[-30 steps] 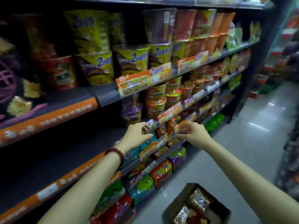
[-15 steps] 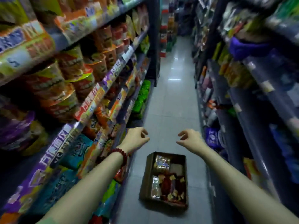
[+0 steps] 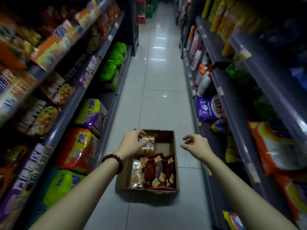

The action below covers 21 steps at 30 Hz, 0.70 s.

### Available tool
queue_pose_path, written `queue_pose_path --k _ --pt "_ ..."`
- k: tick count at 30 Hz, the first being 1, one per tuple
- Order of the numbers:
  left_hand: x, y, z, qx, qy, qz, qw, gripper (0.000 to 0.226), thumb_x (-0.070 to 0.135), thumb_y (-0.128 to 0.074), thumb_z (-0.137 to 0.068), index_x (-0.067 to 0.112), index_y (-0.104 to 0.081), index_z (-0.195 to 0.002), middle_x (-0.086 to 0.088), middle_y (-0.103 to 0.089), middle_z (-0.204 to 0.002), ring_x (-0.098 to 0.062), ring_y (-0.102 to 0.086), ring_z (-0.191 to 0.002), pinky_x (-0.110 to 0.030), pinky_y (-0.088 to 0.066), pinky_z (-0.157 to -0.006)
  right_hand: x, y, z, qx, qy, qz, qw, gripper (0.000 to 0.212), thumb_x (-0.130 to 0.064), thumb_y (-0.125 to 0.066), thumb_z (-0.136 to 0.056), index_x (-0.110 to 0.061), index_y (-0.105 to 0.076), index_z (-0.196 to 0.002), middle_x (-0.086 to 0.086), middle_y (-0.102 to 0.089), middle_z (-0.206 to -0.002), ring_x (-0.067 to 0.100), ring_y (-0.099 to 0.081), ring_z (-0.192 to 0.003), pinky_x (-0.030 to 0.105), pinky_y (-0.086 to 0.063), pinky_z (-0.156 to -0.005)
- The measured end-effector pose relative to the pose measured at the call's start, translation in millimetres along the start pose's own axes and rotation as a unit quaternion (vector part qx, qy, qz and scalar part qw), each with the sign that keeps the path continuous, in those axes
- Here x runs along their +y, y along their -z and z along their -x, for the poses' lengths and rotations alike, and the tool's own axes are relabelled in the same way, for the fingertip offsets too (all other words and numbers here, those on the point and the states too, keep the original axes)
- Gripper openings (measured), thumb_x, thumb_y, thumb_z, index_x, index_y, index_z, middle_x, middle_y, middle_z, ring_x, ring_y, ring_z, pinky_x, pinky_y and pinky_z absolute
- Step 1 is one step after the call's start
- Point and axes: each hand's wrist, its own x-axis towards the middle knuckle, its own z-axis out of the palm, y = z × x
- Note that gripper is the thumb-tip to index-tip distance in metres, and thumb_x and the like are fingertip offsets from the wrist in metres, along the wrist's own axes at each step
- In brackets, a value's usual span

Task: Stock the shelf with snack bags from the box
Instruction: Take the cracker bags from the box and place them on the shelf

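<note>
On the aisle floor, between two shelf runs:
Box (image 3: 176, 156): open cardboard, flat on the pale tiles, near the lower middle of the view.
Box contents: clear bag of golden snacks (image 3: 147, 145) at the far left corner; second clear bag (image 3: 137, 174) along the near left wall; dark red bags (image 3: 159, 171) with cracker pictures filling the near right part; bare cardboard at the far right corner.
Left hand (image 3: 132, 143): reached over the box's far left corner, fingers curled down over the top edge of the clear bag of golden snacks, seemingly touching it; firm grip impossible to confirm.
Bead bracelet (image 3: 113, 161): dark red, round the left wrist.
Right hand (image 3: 196, 145): held in the air just right of the box, over the floor, fingers loosely curled and apart, nothing in them.
Left shelves (image 3: 66, 113): packed with noodle packs in orange, purple, red and green; much of it blurred.
Green bags (image 3: 113, 63): stacked farther down the left side.
Right shelves (image 3: 232, 100): bottles, a purple bag, orange packs near the front.
</note>
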Motion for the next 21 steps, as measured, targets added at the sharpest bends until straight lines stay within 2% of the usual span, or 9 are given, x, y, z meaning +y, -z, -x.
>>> queue_pose_path --k 3,6,9,13,16,19,21 --pt "-44.6 -48.7 -21.6 0.011 -0.003 -0.015 1.0 0.027 0.028 -0.067 -0.084 0.015 -0.063 -0.108 0.0 -0.064 -0.1 -0.015 -0.06 -0.095 -0.022 -0.042 -0.074 42.7 -45.1 -33.1 0.012 0.0 -0.001 1.0 0.033 -0.024 -0.069 -0.085 -0.008 -0.064 -0.113 0.006 -0.067 -0.095 0.018 -0.062 -0.088 0.023 -0.042 -0.071" --pt "-87.2 -92.9 -40.8 0.009 -0.016 -0.017 1.0 0.028 0.025 -0.068 -0.084 0.014 -0.063 -0.109 0.002 -0.062 -0.1 -0.015 -0.06 -0.095 -0.02 -0.042 -0.073 83.9 -91.2 -64.4 0.023 0.004 -0.006 1.0 0.031 -0.025 -0.07 -0.084 -0.009 -0.066 -0.11 0.006 -0.067 -0.091 0.02 -0.064 -0.09 0.027 -0.048 -0.075" --pt "-130.5 -134.4 -60.8 -0.002 -0.005 -0.006 1.0 0.024 0.027 -0.068 -0.084 0.017 -0.061 -0.105 0.005 -0.061 -0.096 -0.011 -0.058 -0.09 -0.018 -0.043 -0.07 120.8 -135.0 -92.7 0.025 0.01 -0.007 1.0 0.03 -0.025 -0.071 -0.083 -0.009 -0.066 -0.108 0.008 -0.069 -0.098 0.021 -0.065 -0.094 0.03 -0.052 -0.079" --pt "-176.9 -181.3 -82.6 -0.015 0.001 -0.01 1.0 0.029 0.024 -0.068 -0.085 0.014 -0.062 -0.111 -0.001 -0.064 -0.106 -0.008 -0.055 -0.09 -0.008 -0.036 -0.062 159.8 -180.1 -118.3 0.032 0.007 0.003 0.999 0.03 -0.027 -0.073 -0.082 -0.011 -0.067 -0.106 0.005 -0.068 -0.097 0.019 -0.064 -0.092 0.023 -0.048 -0.071" --pt "-199.4 -208.3 -94.1 -0.029 0.009 -0.004 1.0 0.031 0.025 -0.067 -0.086 0.012 -0.061 -0.113 -0.002 -0.063 -0.108 -0.008 -0.054 -0.092 -0.008 -0.036 -0.058 180.7 -201.1 -128.5 0.038 -0.001 -0.012 0.999 0.025 -0.023 -0.071 -0.084 -0.012 -0.066 -0.105 0.006 -0.068 -0.097 0.018 -0.064 -0.09 0.021 -0.05 -0.064" --pt "-216.3 -230.8 -102.3 -0.054 0.024 0.012 0.998 0.033 0.026 -0.065 -0.088 0.013 -0.059 -0.117 -0.006 -0.062 -0.115 -0.013 -0.057 -0.097 -0.014 -0.045 -0.063 195.8 -212.9 -136.2 0.051 -0.004 -0.017 0.999 0.027 -0.022 -0.069 -0.085 -0.012 -0.064 -0.109 0.005 -0.065 -0.098 0.016 -0.061 -0.087 0.015 -0.044 -0.055" --pt "-222.7 -241.1 -105.6 -0.062 0.03 0.017 0.997 0.033 0.025 -0.065 -0.087 0.013 -0.058 -0.118 -0.007 -0.062 -0.116 -0.019 -0.059 -0.103 -0.027 -0.054 -0.075 202.5 -217.7 -140.6 0.059 -0.002 -0.01 0.998 0.028 -0.023 -0.07 -0.085 -0.011 -0.064 -0.11 0.005 -0.065 -0.098 0.016 -0.06 -0.087 0.014 -0.042 -0.055"
